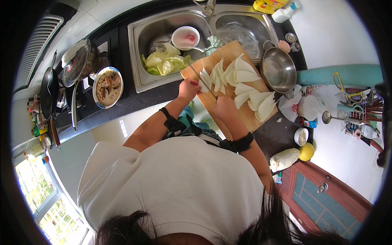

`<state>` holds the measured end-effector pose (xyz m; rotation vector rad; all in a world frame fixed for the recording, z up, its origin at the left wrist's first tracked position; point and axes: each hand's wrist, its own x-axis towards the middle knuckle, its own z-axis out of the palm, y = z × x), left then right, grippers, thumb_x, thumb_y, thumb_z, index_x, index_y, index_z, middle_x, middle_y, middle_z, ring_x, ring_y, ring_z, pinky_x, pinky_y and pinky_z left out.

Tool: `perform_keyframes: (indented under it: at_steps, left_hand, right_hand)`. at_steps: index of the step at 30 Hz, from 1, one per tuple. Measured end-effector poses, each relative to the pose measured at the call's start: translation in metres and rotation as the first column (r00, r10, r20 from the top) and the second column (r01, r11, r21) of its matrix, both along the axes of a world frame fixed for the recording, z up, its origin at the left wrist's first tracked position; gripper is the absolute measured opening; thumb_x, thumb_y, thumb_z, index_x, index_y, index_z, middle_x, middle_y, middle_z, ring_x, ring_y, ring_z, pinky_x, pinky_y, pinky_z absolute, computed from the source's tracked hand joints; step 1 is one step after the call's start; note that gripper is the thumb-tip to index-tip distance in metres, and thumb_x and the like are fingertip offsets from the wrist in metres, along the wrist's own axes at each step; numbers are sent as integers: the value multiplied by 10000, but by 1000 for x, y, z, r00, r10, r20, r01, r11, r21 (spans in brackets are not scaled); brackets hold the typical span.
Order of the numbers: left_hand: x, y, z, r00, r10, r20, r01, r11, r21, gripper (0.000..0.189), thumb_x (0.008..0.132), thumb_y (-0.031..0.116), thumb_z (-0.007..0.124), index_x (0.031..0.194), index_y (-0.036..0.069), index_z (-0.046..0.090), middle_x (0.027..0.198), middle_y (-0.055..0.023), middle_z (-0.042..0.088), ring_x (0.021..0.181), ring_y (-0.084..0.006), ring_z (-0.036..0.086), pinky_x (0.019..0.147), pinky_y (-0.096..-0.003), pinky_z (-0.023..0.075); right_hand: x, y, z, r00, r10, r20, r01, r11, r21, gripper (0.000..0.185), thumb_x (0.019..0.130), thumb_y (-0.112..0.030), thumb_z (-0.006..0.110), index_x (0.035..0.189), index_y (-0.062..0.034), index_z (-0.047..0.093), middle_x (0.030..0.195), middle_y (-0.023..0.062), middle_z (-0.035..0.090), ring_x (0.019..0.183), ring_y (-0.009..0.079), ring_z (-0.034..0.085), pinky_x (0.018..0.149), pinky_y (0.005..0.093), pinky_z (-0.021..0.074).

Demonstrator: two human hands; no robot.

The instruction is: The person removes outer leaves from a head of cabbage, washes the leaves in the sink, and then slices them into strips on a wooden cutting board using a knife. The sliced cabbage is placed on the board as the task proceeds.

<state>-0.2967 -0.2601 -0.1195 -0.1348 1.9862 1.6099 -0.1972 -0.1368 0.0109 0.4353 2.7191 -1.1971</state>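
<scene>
My right hand [225, 107] is closed around the handle of a kitchen knife [200, 79], whose blade points up and left over the left end of a wooden cutting board [222, 119]. Just left of the blade is my left hand [189, 88], fingers bent at the board's edge; a small pale piece may be at its fingertips, but I cannot tell if it holds it. White cut cabbage pieces [242, 72] lie in several groups across the board, one group [205, 78] right beside the blade. The board's upper left corner overhangs the sink.
Cabbage leaves [165, 61] and a white bowl [185, 37] occupy the left basin of the steel sink [133, 55]. A metal pot [279, 70] stands right of the board. Half a cabbage [284, 159] lies lower right. Left, a bowl of food [107, 87] sits near the stove and pans.
</scene>
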Motion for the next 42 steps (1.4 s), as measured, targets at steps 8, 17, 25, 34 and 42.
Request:
perform_keyframes:
  at_steps: [8,17,25,34,42]
  left_hand:
    - [-2,-1,-6,996,-66,-57,61,994,-94,152,688,55,667,755,-29,560,658,-86,602,570,-156,618,520,-273,489]
    - [4,-4,3,994,-66,-82,60,995,-81,116,711,68,646,752,-22,585,647,-79,616,559,-143,617,527,-253,487]
    - [5,-4,1,988,-98,-120,81,987,-138,93,688,56,639,726,-14,592,647,-83,626,591,-149,617,564,-270,488]
    - [2,-3,-1,975,-168,-149,130,964,-232,164,640,38,653,786,-10,597,687,-78,618,630,-156,598,596,-281,474]
    - [-22,34,-1,919,-263,-292,247,965,-92,249,641,54,656,871,-6,581,680,-73,567,571,-167,593,529,-293,481]
  right_hand:
    - [-8,0,-46,989,46,140,-73,978,196,599,819,-530,476,830,54,611,767,263,590,775,397,574,660,429,446]
    - [-5,-1,-31,998,-65,3,65,995,70,553,807,-477,521,729,64,606,697,260,573,686,414,561,587,442,433]
    - [0,-2,-30,993,66,94,-79,987,138,401,841,-394,506,922,-15,609,814,229,599,741,395,566,630,427,439]
    - [-8,-2,-64,950,176,258,-231,951,204,381,835,-372,504,1078,-85,566,931,211,599,856,371,566,692,429,446]
    - [45,18,-8,967,-251,-51,250,968,-32,275,794,-221,528,774,48,583,679,250,574,663,395,578,576,450,434]
